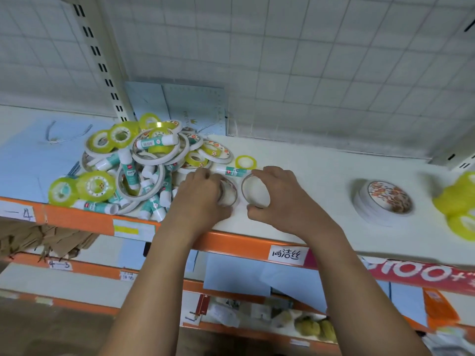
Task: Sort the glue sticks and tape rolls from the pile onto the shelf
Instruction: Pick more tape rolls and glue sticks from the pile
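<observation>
A pile of yellow tape rolls, white tape rolls and teal-and-white glue sticks lies on the left of the white shelf. At the pile's right edge, my left hand grips a white tape roll flat on the shelf. Right beside it, my right hand curls round a second white tape roll. One glue stick and a small yellow roll lie just behind my hands. Further right sit a stack of white rolls and a blurred heap of yellow rolls.
The shelf has an orange front edge with paper labels. A slotted upright post rises behind the pile, and a white grid wall backs the shelf. Lower shelves hold cardboard and small goods.
</observation>
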`<state>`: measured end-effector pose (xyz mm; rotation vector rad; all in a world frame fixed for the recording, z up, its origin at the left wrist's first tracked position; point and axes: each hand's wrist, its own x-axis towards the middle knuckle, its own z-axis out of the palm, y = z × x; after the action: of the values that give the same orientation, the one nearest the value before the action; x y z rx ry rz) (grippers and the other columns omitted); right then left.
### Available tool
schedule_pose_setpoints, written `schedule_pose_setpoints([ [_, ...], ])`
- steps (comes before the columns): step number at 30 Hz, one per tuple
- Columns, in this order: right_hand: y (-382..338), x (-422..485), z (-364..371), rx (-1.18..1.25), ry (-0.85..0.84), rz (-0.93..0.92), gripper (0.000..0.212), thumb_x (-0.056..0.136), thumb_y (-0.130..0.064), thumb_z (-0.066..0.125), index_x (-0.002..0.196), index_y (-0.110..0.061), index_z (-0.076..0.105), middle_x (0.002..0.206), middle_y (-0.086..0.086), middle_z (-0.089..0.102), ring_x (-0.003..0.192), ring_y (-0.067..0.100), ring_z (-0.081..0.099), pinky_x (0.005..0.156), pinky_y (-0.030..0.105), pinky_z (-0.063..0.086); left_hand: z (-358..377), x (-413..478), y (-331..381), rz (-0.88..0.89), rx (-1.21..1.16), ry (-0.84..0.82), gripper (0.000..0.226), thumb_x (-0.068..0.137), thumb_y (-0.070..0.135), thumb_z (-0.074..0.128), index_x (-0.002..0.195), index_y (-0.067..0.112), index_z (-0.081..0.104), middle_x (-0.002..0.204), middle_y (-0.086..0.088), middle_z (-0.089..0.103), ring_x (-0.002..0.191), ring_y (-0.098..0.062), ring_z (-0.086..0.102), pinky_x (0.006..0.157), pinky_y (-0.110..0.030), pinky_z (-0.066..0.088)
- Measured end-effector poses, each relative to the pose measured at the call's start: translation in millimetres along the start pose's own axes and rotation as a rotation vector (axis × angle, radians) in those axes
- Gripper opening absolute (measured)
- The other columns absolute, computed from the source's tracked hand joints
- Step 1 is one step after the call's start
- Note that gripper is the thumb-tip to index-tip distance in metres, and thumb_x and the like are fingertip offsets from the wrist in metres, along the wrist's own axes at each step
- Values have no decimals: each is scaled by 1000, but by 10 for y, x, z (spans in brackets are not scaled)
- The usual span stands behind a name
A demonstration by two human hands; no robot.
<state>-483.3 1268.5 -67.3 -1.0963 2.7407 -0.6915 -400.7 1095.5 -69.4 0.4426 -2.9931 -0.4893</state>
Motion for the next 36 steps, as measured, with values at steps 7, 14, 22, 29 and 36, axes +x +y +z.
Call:
schedule_pose_setpoints([
  [7, 379, -182, -441, -28, 80, 58, 67, 72, -41, 67, 134, -24, 50, 130, 0, 49, 124, 24, 37, 97, 21, 26, 53, 182, 513, 60, -99, 78, 80, 64, 51, 72, 135, 19, 51, 128, -9, 45, 121, -30, 38, 101, -36, 33],
  [14, 1064, -522, -938, -77, 144, 207, 70, 72, -42, 68, 136, -25, 48, 131, -5, 48, 123, 23, 36, 97, 27, 32, 255, 435, 1334, 160, -168, 29, 75, 62, 50, 70, 130, 21, 55, 124, -7, 48, 116, -27, 42, 101, -35, 37],
  [22, 1642, -764, -1187, -87, 125, 260, 78, 71, -47, 65, 142, -24, 43, 139, -5, 47, 129, 23, 37, 107, 36, 37, 439, 618, 1960, 211, -176, -2, 73, 63, 52, 66, 129, 23, 55, 124, -4, 49, 118, -25, 39, 101, -33, 35],
  [29, 1793, -850, -1216, -25, 49, 221, 91, 75, -58, 65, 151, -24, 29, 153, -5, 33, 140, 19, 25, 113, 40, 30, 420, 670, 2172, 217, -159, -27, 78, 55, 63, 52, 122, 25, 57, 118, 3, 57, 117, -22, 40, 99, -36, 39],
  [36, 2090, -1032, -1356, 85, -17, 288, 94, 63, -57, 81, 142, -29, 38, 140, -4, 47, 132, 17, 40, 106, 37, 38, 430, 532, 2604, 314, -291, -94, 88, 53, 67, 57, 132, 28, 53, 126, 3, 49, 121, -17, 38, 103, -34, 38],
])
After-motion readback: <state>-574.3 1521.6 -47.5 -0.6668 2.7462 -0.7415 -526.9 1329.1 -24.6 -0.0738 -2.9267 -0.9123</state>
